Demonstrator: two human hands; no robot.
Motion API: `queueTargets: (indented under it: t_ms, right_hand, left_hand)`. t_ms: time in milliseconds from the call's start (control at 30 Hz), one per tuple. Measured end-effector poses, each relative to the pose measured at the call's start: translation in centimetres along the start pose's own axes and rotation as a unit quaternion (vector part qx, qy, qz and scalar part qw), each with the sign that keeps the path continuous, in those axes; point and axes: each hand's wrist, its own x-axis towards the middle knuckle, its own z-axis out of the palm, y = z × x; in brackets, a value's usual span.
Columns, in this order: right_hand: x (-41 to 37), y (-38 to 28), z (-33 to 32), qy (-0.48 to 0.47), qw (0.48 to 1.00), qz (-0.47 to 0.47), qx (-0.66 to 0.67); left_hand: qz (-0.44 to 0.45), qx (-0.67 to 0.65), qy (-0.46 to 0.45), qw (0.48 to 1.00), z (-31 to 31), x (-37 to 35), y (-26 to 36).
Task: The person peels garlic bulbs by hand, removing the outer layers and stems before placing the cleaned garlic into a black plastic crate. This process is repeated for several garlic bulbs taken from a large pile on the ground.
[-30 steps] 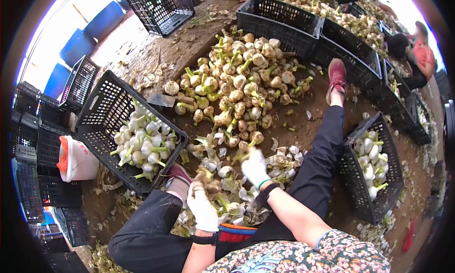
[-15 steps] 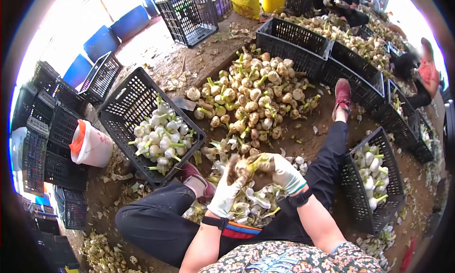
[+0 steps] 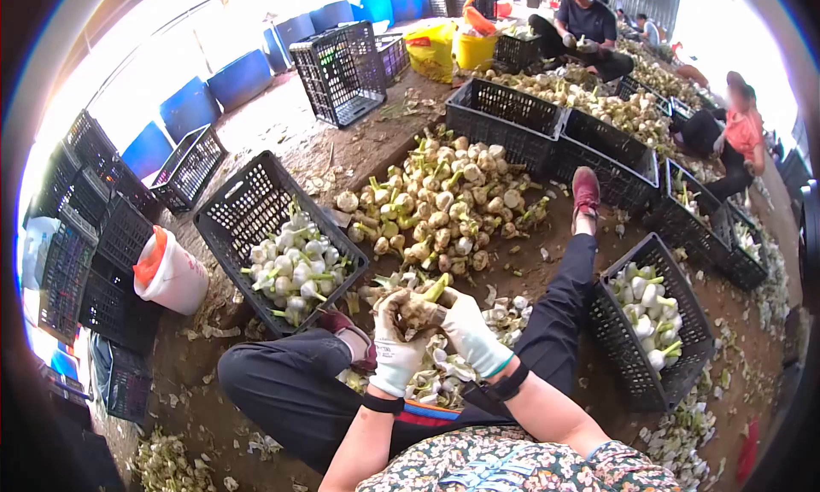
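Both my hands wear white gloves with dirt-stained fingers. Between them, over my lap, is a garlic bulb (image 3: 418, 311) with a short green stem (image 3: 438, 287). My left hand (image 3: 395, 330) wraps around the bulb from the left. The fingers of my right hand (image 3: 465, 323) close on its right side, partly hiding it. Peeled-off garlic skins (image 3: 440, 368) lie between my legs below the hands. Ahead is a heap of brownish unpeeled garlic (image 3: 448, 202). Cleaner white garlic bulbs (image 3: 295, 266) fill part of a black crate (image 3: 248, 197) at the left.
Another black crate (image 3: 628, 342) with white garlic (image 3: 649, 308) stands right of my leg. More crates (image 3: 504, 120) line the heap's far side. A white bucket (image 3: 178, 280) stands left. A person in dark clothes (image 3: 589, 26) and one in an orange top (image 3: 741, 133) sit farther off.
The head view has tilted upward, showing more of the people and crates at the back. My hands have come closer together around the garlic bulb, and its green stem now points up and right.
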Motion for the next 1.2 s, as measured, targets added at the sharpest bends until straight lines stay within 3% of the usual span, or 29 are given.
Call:
queueTargets:
  t_ms: [133,233,300,367,433,533,633,700,767,833,900,967,1000,1033,1067,1100,1167,1200]
  right_hand:
    - [-1.0,-0.3,0.2,0.0,0.994,0.041,0.106]
    - [-1.9,-1.6,-0.4,-0.026,0.992,0.063,0.11]
    - [-1.8,-1.5,-1.4,-0.038,0.989,0.077,0.117]
    - [-1.7,-1.2,-2.0,-0.062,0.987,0.041,0.144]
    - [-1.4,-1.2,-3.3,-0.06,0.997,0.013,0.056]
    - [-0.8,-0.3,-4.7,-0.078,0.996,-0.02,-0.042]
    - [-1.0,0.1,-4.5,-0.057,0.996,-0.031,-0.067]
    - [-1.6,0.2,-3.7,-0.024,0.996,-0.048,-0.07]
    - [-1.5,1.3,-4.3,-0.05,0.995,-0.071,-0.055]
    - [-1.5,1.2,-4.6,-0.045,0.997,0.018,0.062]
    - [-1.7,1.3,-4.7,-0.05,0.993,0.038,0.101]
    - [-1.9,-0.3,-3.6,-0.042,0.999,-0.013,-0.026]
    - [-2.6,-1.7,-2.4,-0.034,0.993,-0.053,-0.103]
    - [-2.4,-1.0,-2.7,-0.034,0.993,-0.052,-0.102]
    - [-2.1,0.1,-3.1,-0.035,0.994,-0.073,-0.077]
    - [-1.9,0.9,-3.6,-0.037,0.994,-0.094,-0.051]
    - [-2.2,0.2,-3.2,-0.036,0.996,-0.073,-0.032]
    - [-2.3,-0.2,-3.0,-0.036,0.998,-0.052,-0.012]
  left_hand:
    - [-0.016,0.01,-0.002,1.0,-0.3,-0.2,0.6]
    - [-0.057,-0.078,-0.008,0.995,0.0,-0.5,1.8]
    - [-0.052,-0.063,-0.025,0.996,0.1,-0.4,2.8]
    - [-0.111,-0.213,-0.039,0.97,0.3,-0.4,3.9]
    - [-0.11,-0.277,-0.051,0.953,-0.1,-0.5,4.5]
    - [-0.189,-0.352,-0.058,0.915,-0.4,-0.6,5.0]
    - [-0.213,-0.362,-0.013,0.907,0.2,-0.9,3.9]
    - [-0.126,-0.246,-0.04,0.96,0.3,-1.1,3.5]
    - [-0.188,-0.3,-0.038,0.934,-0.2,-0.3,5.0]
    - [-0.217,-0.358,-0.052,0.907,-1.1,-0.1,6.1]
    - [-0.295,-0.391,-0.088,0.867,-1.9,0.1,4.9]
    - [-0.286,-0.366,-0.075,0.882,-1.2,-0.1,5.2]
    - [-0.202,-0.277,-0.083,0.936,-0.6,-0.3,4.9]
    - [-0.116,-0.184,-0.089,0.972,-0.3,-0.6,4.4]
    - [-0.126,-0.153,-0.084,0.976,-0.3,-0.6,4.1]
    - [-0.125,-0.154,-0.084,0.976,-0.8,-0.6,3.9]
    - [-0.274,-0.316,-0.085,0.904,-1.5,-0.2,6.2]
    - [-0.236,-0.323,-0.061,0.914,-1.0,-0.7,5.4]
